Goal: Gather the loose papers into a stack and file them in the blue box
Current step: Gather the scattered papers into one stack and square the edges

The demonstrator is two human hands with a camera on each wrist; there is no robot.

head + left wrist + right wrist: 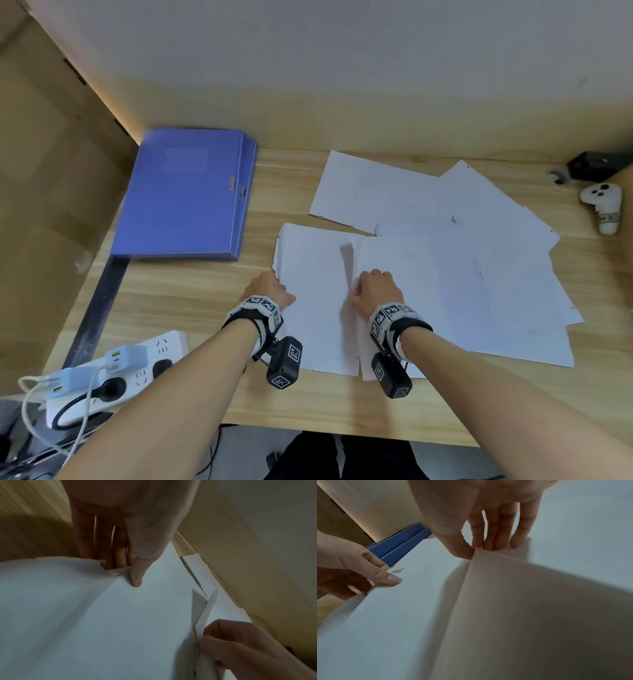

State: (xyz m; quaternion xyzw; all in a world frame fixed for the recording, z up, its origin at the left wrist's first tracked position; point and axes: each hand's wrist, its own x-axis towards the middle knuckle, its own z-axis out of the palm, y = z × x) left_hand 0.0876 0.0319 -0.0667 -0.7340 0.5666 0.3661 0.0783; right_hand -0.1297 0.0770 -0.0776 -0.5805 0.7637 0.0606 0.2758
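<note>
The blue box (185, 192) lies closed and flat at the table's far left; its edge (399, 545) shows in the right wrist view. Several white sheets are spread to its right. My left hand (274, 287) pinches the left edge of the nearest sheet (315, 308), thumb (135, 577) on top and fingers underneath. My right hand (370, 287) pinches the lifted left edge of the overlapping sheet (397, 267) between thumb and fingers (488, 540). More sheets (370, 192) lie behind and to the right (496, 246).
A white power strip (120, 370) with plugs and cables sits at the table's near left corner. A white controller (601, 205) and a black object (596, 169) lie at the far right. A cardboard wall (51, 171) borders the left side.
</note>
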